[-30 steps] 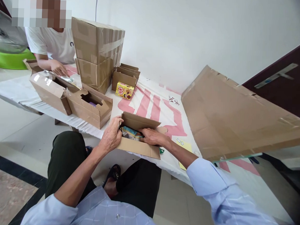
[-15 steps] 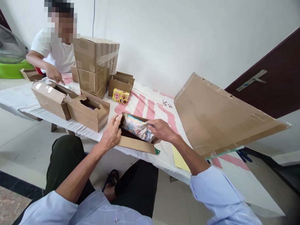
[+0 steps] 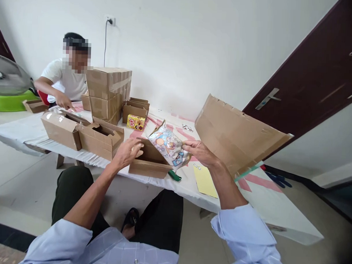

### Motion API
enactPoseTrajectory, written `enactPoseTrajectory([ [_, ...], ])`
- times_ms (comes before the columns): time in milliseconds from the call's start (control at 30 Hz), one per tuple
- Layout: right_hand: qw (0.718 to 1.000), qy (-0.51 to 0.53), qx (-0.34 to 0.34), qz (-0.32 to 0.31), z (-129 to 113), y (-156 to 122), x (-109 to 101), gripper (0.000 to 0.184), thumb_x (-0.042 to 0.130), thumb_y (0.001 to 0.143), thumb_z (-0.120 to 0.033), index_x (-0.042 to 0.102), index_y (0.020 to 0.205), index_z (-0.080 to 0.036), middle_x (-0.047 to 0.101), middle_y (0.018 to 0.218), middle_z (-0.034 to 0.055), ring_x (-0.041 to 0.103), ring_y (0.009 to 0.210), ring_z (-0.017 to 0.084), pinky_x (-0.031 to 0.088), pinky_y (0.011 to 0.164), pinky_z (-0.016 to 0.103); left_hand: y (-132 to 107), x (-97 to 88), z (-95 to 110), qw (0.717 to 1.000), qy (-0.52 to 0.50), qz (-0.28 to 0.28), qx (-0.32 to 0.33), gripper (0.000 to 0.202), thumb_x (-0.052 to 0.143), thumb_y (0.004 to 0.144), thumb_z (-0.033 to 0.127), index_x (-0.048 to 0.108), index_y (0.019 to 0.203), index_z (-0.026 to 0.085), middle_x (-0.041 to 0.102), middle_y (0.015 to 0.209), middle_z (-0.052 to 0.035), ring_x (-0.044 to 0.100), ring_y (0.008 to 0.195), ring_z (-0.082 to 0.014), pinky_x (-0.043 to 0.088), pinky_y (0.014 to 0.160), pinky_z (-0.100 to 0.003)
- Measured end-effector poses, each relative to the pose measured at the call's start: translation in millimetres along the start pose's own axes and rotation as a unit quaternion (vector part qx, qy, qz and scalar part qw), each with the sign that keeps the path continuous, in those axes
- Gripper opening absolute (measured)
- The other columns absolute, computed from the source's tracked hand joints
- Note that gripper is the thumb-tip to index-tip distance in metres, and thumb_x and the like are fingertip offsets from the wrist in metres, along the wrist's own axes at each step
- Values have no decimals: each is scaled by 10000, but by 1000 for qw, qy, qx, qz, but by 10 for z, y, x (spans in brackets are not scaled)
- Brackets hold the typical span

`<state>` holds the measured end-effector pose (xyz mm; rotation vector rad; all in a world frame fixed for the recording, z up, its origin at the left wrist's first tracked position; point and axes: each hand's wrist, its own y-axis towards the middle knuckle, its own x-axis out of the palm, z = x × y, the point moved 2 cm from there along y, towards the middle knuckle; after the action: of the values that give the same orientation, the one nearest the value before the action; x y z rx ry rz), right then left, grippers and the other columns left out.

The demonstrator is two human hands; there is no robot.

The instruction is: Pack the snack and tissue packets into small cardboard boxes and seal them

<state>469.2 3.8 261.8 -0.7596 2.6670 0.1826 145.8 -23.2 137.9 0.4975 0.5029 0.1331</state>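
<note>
A white plastic pouch with coloured cartoon print (image 3: 167, 141) is tilted above an opened cardboard box (image 3: 150, 170) at the table's front edge. My right hand (image 3: 201, 152) pinches the pouch at its right side between thumb and fingers. At the box's left end, my left hand (image 3: 128, 151) has its fingers curled over the wall. Under the box's right corner, a green object (image 3: 174, 176) lies partly hidden. The box's dark inside shows below the pouch.
To the left stand two more opened cardboard boxes (image 3: 99, 142) and a taped carton stack (image 3: 108, 95). A yellow printed box (image 3: 136, 122) sits behind. Rightward lie a yellow sheet (image 3: 205, 183) and a leaning cardboard panel (image 3: 233, 134). A co-worker (image 3: 69, 80) reaches over the far left.
My right hand has lifted the pouch up out of the box, where it lay inside before. My left hand stays at the box's left end. The view has tilted upward.
</note>
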Motion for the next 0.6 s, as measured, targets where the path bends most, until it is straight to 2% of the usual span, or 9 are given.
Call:
enactPoseTrajectory([
  [33,1000,9,-2,-16,14,-19,50,519,911,798,-592,887,1072,-152,872,1026,104,795,895,230,645,824,350,-8,-79,67,997,-73,8,-18,494,621,1008,617,819,1247,233,800,1336,-149,714,1337,-370,604,1125,-535],
  [100,999,23,-6,-49,47,-32,163,533,924,776,-611,889,1049,-155,871,1019,97,800,918,238,649,850,358,-55,-173,210,974,-217,-21,-60,603,717,933,696,808,1307,232,805,1300,-141,771,1201,-354,689,893,-431],
  [167,997,35,-4,-72,98,-31,289,534,943,750,-624,887,1031,-173,869,1035,83,805,944,245,652,885,367,-147,-177,348,945,-306,-76,-91,670,878,788,675,820,1264,208,812,1198,-136,796,994,-314,671,663,-341],
  [233,996,64,-2,-59,173,-44,416,548,946,746,-656,875,1029,-192,863,1042,72,805,943,244,654,877,361,-275,-139,440,929,-342,-81,-115,632,988,665,585,834,1120,174,804,1033,-107,757,806,-249,617,534,-287],
  [300,992,125,-4,-19,278,-91,560,632,911,761,-742,846,1090,-207,851,1023,68,794,894,234,654,801,347,-423,-97,470,920,-364,-29,-144,595,1024,612,531,813,1027,160,779,918,-70,708,709,-198,587,489,-257],
  [367,981,192,-8,6,406,-166,751,774,873,748,-834,791,1221,-227,843,1043,70,785,868,234,647,731,339,-577,-78,459,909,-380,60,-162,599,1029,608,524,785,1022,165,774,906,-46,693,696,-170,592,503,-237],
  [433,973,230,-18,20,543,-239,990,870,909,706,-826,725,1335,-254,838,1143,76,795,956,256,657,759,346,-721,-73,437,903,-375,128,-166,591,1025,632,523,762,1030,174,780,931,-34,701,724,-159,615,546,-230],
  [533,965,245,-39,86,728,-292,1341,796,993,684,-667,704,1316,-278,820,1272,70,781,1146,288,666,884,360,-890,-73,407,896,-376,151,-179,596,1030,640,515,742,1041,180,782,957,-28,716,751,-161,633,579,-236],
  [600,957,258,-41,128,823,-290,1512,703,998,686,-607,716,1238,-276,828,1235,61,782,1134,292,669,882,365,-972,-85,383,885,-400,144,-192,634,1041,621,517,742,1066,178,782,980,-33,728,760,-167,641,585,-244],
])
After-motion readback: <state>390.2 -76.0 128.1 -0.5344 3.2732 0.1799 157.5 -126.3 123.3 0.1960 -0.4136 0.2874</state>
